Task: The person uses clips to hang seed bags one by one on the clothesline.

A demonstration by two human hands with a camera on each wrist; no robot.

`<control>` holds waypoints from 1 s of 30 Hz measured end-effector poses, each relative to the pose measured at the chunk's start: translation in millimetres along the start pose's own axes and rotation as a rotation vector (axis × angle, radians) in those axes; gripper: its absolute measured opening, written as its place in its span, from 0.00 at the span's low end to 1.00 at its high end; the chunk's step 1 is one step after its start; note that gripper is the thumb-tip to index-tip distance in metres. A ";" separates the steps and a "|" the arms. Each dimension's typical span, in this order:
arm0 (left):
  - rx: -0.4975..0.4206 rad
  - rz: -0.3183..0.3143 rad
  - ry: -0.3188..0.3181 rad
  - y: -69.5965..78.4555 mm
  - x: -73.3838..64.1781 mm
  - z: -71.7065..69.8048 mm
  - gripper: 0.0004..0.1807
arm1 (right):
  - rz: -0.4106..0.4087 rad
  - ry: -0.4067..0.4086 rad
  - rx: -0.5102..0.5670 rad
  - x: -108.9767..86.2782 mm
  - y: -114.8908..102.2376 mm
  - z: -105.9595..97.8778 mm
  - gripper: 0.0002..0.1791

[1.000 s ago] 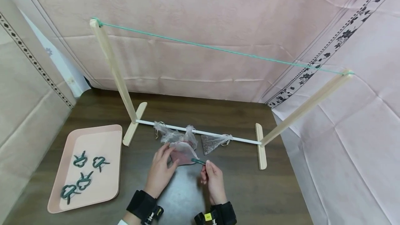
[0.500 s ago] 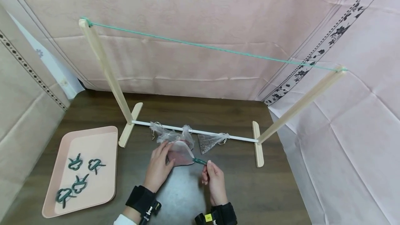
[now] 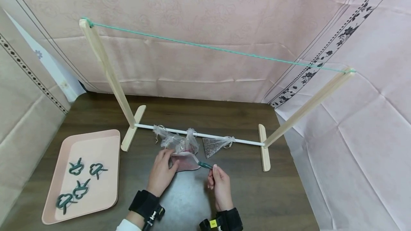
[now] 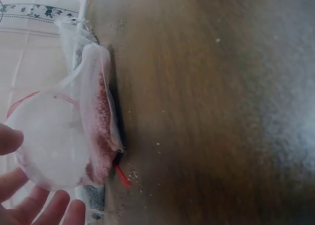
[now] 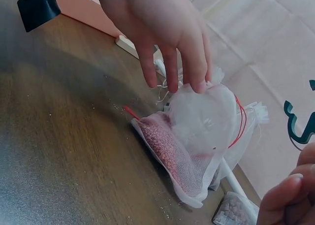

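Note:
A white mesh drawstring bag (image 3: 185,162) holding reddish grains leans near the middle of the table, and its red cord shows in both wrist views. My left hand (image 3: 163,172) is at the bag, with its fingertips spread along the pale rim (image 4: 47,136). In the right wrist view, those same fingers (image 5: 199,80) point down onto the top of the mesh. My right hand (image 3: 219,184) pinches a dark green clothespin (image 3: 205,165), whose far end overlaps the bag's right corner in the head view. That clothespin's hooked jaws show at the right wrist view's edge.
Several similar green clothespins (image 3: 81,189) lie in a pink tray (image 3: 112,188) at left. Behind the bag, a white rod (image 3: 247,141) joins two wooden posts (image 3: 107,70), with a green string (image 3: 192,45) between their tops. More sheer bags (image 3: 215,146) lie against the rod.
The head view has shifted slightly, moving the scene left. The bag's pale upper part has folded lower under my left fingers. In my right hand, the clothespin has turned a little.

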State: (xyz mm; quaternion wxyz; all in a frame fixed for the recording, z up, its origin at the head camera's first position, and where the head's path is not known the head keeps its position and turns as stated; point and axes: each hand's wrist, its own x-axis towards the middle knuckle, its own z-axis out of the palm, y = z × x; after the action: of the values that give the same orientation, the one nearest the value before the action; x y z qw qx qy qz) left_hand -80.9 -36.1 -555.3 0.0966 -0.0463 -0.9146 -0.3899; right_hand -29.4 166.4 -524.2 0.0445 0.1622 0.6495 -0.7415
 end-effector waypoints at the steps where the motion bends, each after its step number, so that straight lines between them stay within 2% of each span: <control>1: 0.004 0.007 0.008 -0.8 -0.2 0.3 0.17 | 0.001 0.003 0.001 0.4 -0.3 0.0 0.24; 4: 0.009 0.035 0.027 -2.7 -1.3 0.7 0.11 | 0.008 0.003 0.004 1.0 -2.6 0.6 0.23; 7: 0.007 0.057 0.039 -4.0 -1.8 -0.4 0.09 | 0.017 -0.011 0.009 -1.3 -8.6 2.0 0.21; 14: 0.018 0.051 -0.003 -3.2 -2.4 -9.1 0.06 | 0.004 -0.018 -0.038 -9.8 -25.3 7.7 0.21; 18: 0.041 0.077 -0.012 -2.9 -0.6 -13.8 0.05 | -0.058 -0.008 -0.066 -5.1 -25.5 8.1 0.23; 23: 0.020 0.123 0.028 2.5 5.4 -20.4 0.05 | -0.157 0.014 -0.087 9.4 -19.7 4.2 0.24; 30: -0.028 0.142 0.041 14.1 12.2 -34.0 0.05 | -0.288 -0.010 -0.167 14.8 -41.9 5.8 0.25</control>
State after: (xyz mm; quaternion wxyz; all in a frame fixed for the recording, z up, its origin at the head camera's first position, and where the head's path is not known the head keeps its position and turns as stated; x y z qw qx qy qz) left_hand -85.8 -50.8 -519.8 0.1424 -0.1044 -0.9012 -0.3957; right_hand -56.0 169.3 -488.2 -0.0456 0.0594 0.7250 -0.6846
